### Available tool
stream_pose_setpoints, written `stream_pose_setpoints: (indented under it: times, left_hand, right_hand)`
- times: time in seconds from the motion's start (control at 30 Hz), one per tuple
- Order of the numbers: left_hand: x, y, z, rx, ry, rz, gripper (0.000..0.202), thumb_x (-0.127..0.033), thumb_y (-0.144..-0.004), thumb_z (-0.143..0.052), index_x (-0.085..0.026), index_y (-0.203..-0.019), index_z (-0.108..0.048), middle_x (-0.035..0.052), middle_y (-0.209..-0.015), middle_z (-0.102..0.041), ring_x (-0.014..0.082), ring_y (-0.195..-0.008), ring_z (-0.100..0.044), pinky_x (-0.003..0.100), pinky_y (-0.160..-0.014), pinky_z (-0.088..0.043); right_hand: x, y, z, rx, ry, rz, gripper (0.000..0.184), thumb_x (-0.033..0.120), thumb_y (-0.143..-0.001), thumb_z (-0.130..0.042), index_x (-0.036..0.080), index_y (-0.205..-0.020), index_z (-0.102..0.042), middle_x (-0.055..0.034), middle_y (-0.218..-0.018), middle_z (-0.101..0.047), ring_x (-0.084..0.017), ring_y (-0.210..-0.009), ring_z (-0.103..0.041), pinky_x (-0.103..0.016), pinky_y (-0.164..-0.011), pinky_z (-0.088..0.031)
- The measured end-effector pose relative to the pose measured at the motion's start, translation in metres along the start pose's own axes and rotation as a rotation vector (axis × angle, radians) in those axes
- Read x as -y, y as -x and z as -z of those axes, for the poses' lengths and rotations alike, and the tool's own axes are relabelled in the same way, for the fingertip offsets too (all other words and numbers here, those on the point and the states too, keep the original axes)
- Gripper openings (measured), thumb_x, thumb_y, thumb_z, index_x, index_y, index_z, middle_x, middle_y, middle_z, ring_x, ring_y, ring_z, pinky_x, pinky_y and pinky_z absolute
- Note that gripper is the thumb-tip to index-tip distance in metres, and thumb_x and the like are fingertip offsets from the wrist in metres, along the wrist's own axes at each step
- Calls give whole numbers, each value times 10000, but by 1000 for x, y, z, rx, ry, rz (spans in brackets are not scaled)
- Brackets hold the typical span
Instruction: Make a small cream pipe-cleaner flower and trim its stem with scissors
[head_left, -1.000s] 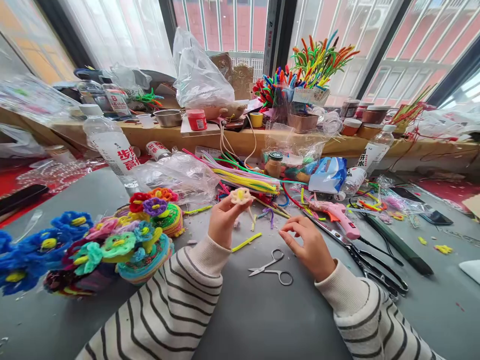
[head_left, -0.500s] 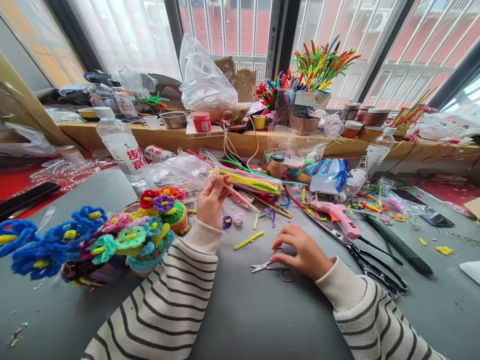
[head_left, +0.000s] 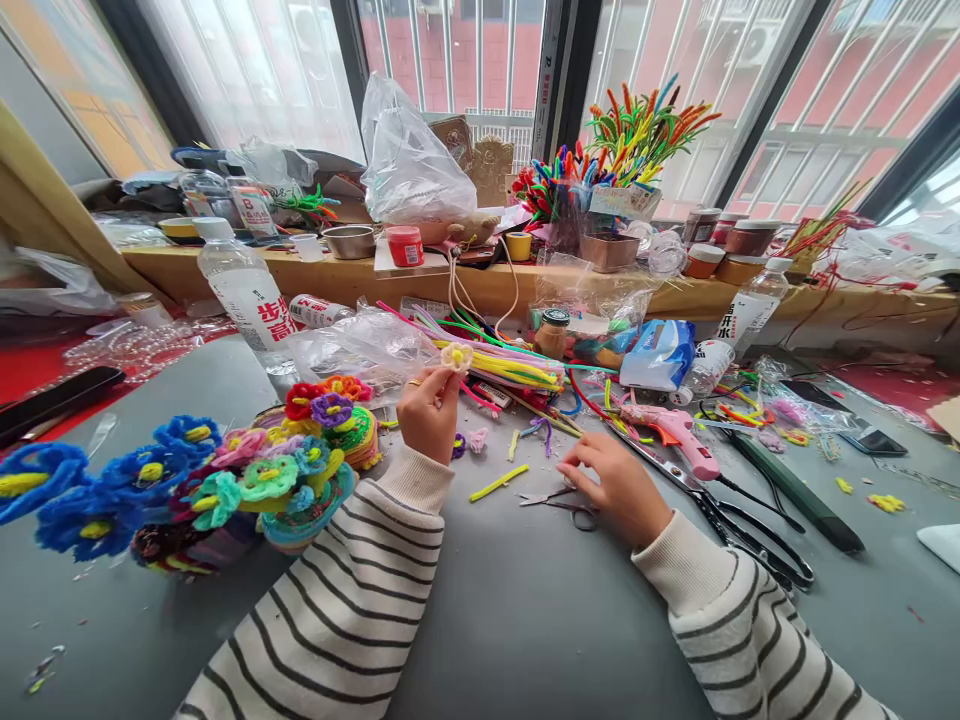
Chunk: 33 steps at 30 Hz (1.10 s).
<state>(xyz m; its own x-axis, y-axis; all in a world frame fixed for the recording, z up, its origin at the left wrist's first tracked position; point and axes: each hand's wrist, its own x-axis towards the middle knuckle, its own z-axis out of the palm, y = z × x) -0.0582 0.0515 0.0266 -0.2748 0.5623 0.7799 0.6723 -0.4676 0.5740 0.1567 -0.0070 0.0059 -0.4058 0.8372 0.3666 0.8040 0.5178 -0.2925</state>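
Note:
My left hand (head_left: 427, 412) is raised above the grey table (head_left: 510, 620), its fingers pinched on a small pale pipe-cleaner flower (head_left: 457, 356) with a yellow centre. My right hand (head_left: 619, 487) rests on the table with curled fingers, touching the small silver scissors (head_left: 559, 500) whose blades poke out to its left. A cut yellow pipe-cleaner piece (head_left: 496, 482) lies between the two hands. Small purple and pink flower bits (head_left: 469, 441) sit just beyond my left wrist.
Finished colourful flowers (head_left: 225, 480) are heaped at the left, by a water bottle (head_left: 244, 290). A bundle of pipe cleaners (head_left: 502, 360), a pink glue gun (head_left: 675, 432) and black pliers (head_left: 750, 530) lie behind and right. The cluttered wooden sill (head_left: 480, 280) runs along the back.
My left hand turned the pale flower so its face shows, held a little higher. My right hand came down onto the small scissors and shifted them slightly away from me.

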Motion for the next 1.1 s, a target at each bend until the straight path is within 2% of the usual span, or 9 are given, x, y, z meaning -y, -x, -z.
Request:
stream_pose_setpoints:
  times: [0.17, 0.3, 0.43, 0.57, 0.7, 0.83, 0.97, 1.03, 1.1]
  left_hand:
    - [0, 0, -1, 9, 25, -1, 146, -277, -696, -557, -166, -679, -650, 26, -677, -620, 90, -511, -492, 210, -568, -385]
    - [2, 0, 1, 28, 23, 27, 134, -288, -686, -567, -179, -680, -645, 9, -610, -617, 107, -534, -542, 217, -595, -397]
    - [4, -1, 2, 15, 52, 26, 142, -286, -693, -556, -188, -723, -654, 15, -677, -624, 99, -534, -545, 216, -567, -405]
    - [2, -2, 4, -48, 51, -16, 114, -276, -637, -608, -184, -658, -671, 12, -686, -589, 60, -457, -450, 203, -497, -384]
    - [1, 2, 2, 116, 170, 98, 184, -277, -691, -550, -187, -788, -678, -12, -536, -603, 71, -420, -473, 206, -506, -409]
    - [1, 4, -2, 196, 377, 201, 239, -275, -685, -558, -189, -882, -662, 28, -739, -676, 127, -629, -597, 239, -632, -465]
    - [-4, 1, -2, 230, 530, 204, 281, -224, -694, -543, -196, -959, -632, 42, -905, -661, 145, -845, -585, 256, -766, -459]
    - [-6, 0, -1, 222, 559, 218, 276, -214, -709, -520, -185, -960, -632, 50, -923, -656, 147, -871, -578, 271, -799, -454]
    - [-8, 0, -1, 217, 563, 243, 275, -219, -717, -509, -181, -960, -632, 56, -949, -648, 152, -881, -577, 291, -821, -451]
  right_hand:
    - [11, -60, 3, 62, 247, -5, 234, 234, -846, -420, 143, -813, -633, -82, -807, -591, -181, -800, -533, -272, -692, -420]
    - [27, -108, -20, 114, 299, 37, 217, 118, -816, -428, 123, -844, -643, -123, -877, -593, -210, -866, -529, -262, -651, -430]
    - [39, -130, -45, 153, 318, 37, 266, 88, -814, -397, 100, -865, -657, -162, -883, -604, -237, -846, -545, -277, -605, -442]
    - [44, -132, -53, 157, 316, 5, 274, 79, -805, -399, 68, -826, -671, -201, -841, -613, -276, -819, -552, -317, -581, -446]
    - [44, -126, -47, 125, 293, -24, 243, 53, -774, -426, 62, -783, -668, -195, -788, -619, -271, -778, -555, -317, -567, -446]
    - [40, -108, -30, 17, 256, -93, 237, 21, -759, -402, 52, -799, -634, -201, -805, -603, -274, -811, -535, -314, -568, -445]
    - [29, -82, -15, -130, 159, -168, 187, 95, -785, -424, 84, -882, -583, -158, -891, -596, -251, -891, -512, -354, -736, -431]
    - [22, -71, -15, -194, 40, -190, 180, 179, -816, -420, 118, -930, -545, -109, -912, -603, -203, -855, -542, -321, -742, -443]
    - [17, -64, -18, -294, -392, -256, 181, 261, -817, -427, 137, -911, -519, -88, -874, -621, -184, -776, -579, -319, -701, -465]
